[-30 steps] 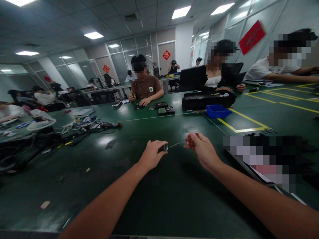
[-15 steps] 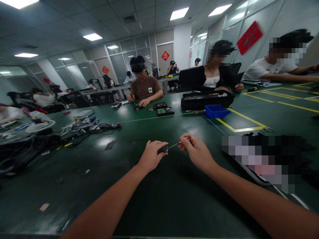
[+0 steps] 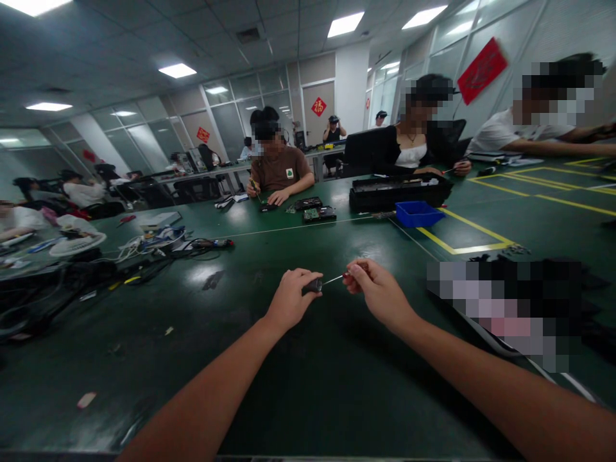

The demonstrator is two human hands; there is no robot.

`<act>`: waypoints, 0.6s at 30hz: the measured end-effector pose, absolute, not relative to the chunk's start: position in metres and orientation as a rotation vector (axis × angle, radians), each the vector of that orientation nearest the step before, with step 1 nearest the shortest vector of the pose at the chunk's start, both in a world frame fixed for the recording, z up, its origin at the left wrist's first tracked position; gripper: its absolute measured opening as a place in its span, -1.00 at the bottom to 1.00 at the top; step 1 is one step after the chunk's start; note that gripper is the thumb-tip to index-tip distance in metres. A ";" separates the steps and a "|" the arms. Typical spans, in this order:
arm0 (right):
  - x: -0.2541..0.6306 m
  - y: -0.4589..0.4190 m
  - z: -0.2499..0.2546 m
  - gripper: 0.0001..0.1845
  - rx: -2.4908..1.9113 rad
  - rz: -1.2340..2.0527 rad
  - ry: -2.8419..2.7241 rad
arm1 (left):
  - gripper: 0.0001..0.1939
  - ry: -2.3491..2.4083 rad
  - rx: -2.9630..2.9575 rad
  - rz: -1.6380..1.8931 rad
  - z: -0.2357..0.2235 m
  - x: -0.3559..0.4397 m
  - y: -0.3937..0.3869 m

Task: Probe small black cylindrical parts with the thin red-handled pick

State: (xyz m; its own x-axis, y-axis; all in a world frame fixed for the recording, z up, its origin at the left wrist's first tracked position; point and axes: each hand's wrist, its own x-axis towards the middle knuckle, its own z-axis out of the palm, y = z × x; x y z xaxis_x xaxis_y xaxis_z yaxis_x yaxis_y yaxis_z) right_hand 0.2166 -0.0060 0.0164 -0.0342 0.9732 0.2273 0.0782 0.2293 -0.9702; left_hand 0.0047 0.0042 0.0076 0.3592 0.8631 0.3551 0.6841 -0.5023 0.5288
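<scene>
Above the green table (image 3: 298, 398), my left hand (image 3: 290, 298) is closed round a short black cylinder (image 3: 312, 287) with a shiny end facing right. My right hand (image 3: 368, 282) pinches a small screwdriver (image 3: 333, 279) by its reddish handle, which the fingers mostly cover. Its thin metal shaft points left at the cylinder's shiny end. Whether the tip goes into the cylinder or only touches it is too small to tell.
Cables and tools (image 3: 163, 244) clutter the left. A blue bin (image 3: 418, 215) stands before a long black tray (image 3: 399, 192); circuit-board parts (image 3: 319, 214) lie beside it. A blurred-out item (image 3: 500, 308) lies near my right arm. Co-workers sit across the table.
My left hand and the black cylinder have shifted very slightly left and up. The right hand stays nearly in place, and both grips are unchanged.
</scene>
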 end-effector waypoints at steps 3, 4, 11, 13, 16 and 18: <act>0.218 -0.005 0.016 -0.67 -1.094 1.020 -1.374 | -0.59 1.366 2.280 0.896 0.007 0.004 0.005; 0.218 -0.005 0.015 -0.67 -1.098 1.026 -1.363 | -0.58 1.358 2.269 0.904 0.006 0.004 0.006; 0.219 -0.005 0.018 -0.70 -1.108 1.041 -1.330 | -0.55 1.324 2.268 0.909 0.004 0.003 0.007; 0.219 -0.005 0.019 -0.69 -1.120 1.060 -1.318 | -0.56 1.340 2.283 0.910 0.004 0.003 0.006; 0.219 -0.005 0.019 -0.69 -1.123 1.070 -1.315 | -0.57 1.370 2.300 0.911 0.004 0.004 0.005; 0.219 -0.005 0.018 -0.69 -1.115 1.055 -1.328 | -0.57 1.376 2.300 0.899 0.004 0.004 0.005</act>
State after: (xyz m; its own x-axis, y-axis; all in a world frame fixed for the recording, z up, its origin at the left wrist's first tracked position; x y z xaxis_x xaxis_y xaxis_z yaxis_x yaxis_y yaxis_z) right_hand 0.2186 -0.0047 0.0180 -0.0074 0.9846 0.1747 0.0528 0.1749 -0.9832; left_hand 0.0036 0.0048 0.0042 0.3406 0.8710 0.3540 0.6745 -0.4886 0.5534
